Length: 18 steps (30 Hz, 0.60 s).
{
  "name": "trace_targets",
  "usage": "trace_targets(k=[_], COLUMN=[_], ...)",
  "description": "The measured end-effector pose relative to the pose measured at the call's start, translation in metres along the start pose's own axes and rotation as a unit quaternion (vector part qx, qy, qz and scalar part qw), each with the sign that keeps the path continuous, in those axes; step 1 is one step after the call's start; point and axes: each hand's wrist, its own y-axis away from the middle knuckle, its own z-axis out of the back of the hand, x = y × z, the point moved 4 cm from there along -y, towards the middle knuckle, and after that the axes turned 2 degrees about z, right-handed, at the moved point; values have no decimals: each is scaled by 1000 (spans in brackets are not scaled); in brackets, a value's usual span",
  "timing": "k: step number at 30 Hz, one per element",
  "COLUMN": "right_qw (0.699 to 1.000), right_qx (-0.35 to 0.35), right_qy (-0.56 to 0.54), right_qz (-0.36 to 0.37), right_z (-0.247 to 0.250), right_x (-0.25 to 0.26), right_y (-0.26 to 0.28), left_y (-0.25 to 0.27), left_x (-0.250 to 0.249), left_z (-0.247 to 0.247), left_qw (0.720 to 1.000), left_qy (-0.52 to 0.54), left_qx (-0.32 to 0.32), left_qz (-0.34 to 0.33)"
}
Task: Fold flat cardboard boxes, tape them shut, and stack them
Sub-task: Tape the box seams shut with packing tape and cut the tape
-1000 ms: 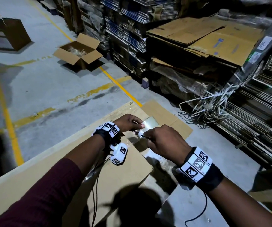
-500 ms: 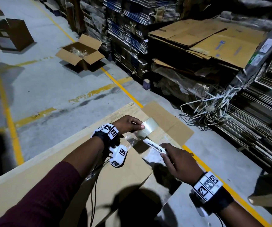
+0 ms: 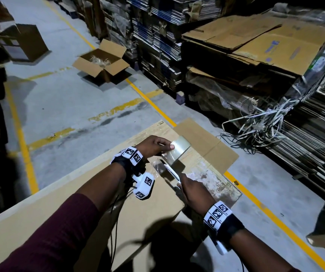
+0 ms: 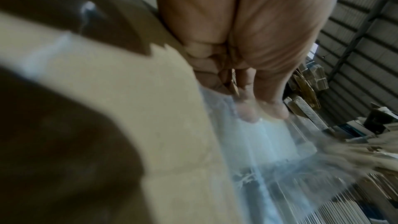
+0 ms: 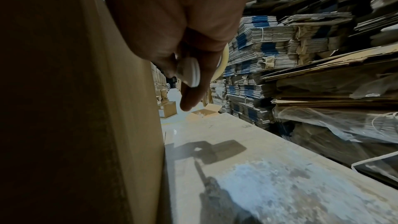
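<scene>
The person's left hand grips a roll of clear tape, thumb on top and fingers curled round it, above the far end of a large cardboard box that lies in front of them. A strip of tape runs down from the roll toward the box. The right hand is closed round a white box cutter, whose tip points up at the strip just below the roll. In the right wrist view the fingers wrap the cutter's white handle, with the box's side wall close on the left. Beside the box's far end lies a flat brown flap. Farther off on the concrete floor stands an open carton. Stacks of flattened cardboard fill the right side.
</scene>
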Motion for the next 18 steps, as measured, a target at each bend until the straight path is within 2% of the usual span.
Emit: trace_targets(k=[3,7,9,11,14,16,17,18], right_qw=[999,988,982,980,974,976,962,919], right_qx=[21,53,48,38,64,27,-5,-9], right_qy=[18,23,19,3,1,-97,-214,-357], right_qz=[-23,-141,-180,-196,-219,-195,-171,-165], right_z=[-9,-22,-26,-25,-22,-5,7,21], right_x=[-9,-44,-60,-67,-64,-44,-30,-10], right_y=[-4,-3,-7,-19,-43,-54,-58,-57], left_y=[2,4,4,5,7,8,9,10], left_x=[-1,-1,-1,-2,-3,-3,-4,-5], left_z=[0,2,4,4,6,7,8,9], left_qw=[998,996,996,995,993,992,991,990], left_qy=[49,73,80,84,93,103,108,113], left_qx=[-25,-39,-44,-51,-63,-65,-67,-68], left_qz=[-8,-15,-15,-21,-29,-36,-38,-41])
